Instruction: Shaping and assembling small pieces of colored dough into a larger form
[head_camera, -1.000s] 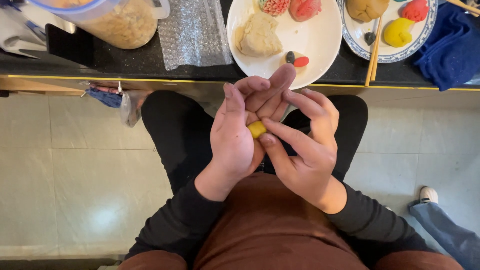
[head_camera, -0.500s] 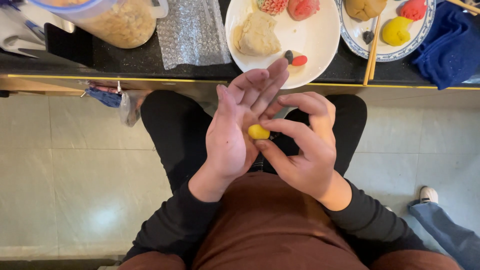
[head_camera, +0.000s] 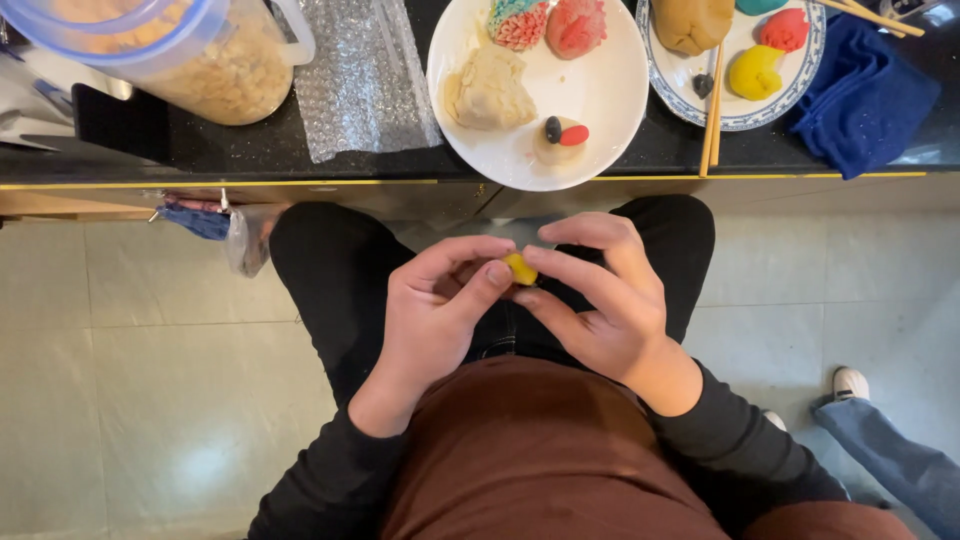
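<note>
both hands have curled in since the flat-palmed rolling; the left hand (head_camera: 435, 320) and right hand (head_camera: 600, 300) now pinch the yellow dough ball (head_camera: 520, 268) between fingertips, above the lap. squeezed hard, it could pop out onto the floor. ahead, the white plate (head_camera: 610, 100) overhangs the counter edge.

Left hand (head_camera: 435, 315) and right hand (head_camera: 600, 300), fingertips together

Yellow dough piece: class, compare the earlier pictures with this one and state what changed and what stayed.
The yellow dough piece left the open left palm; the left hand has curled and now pinches it at the fingertips with the right hand. The white plate and the jar stayed put.
</note>
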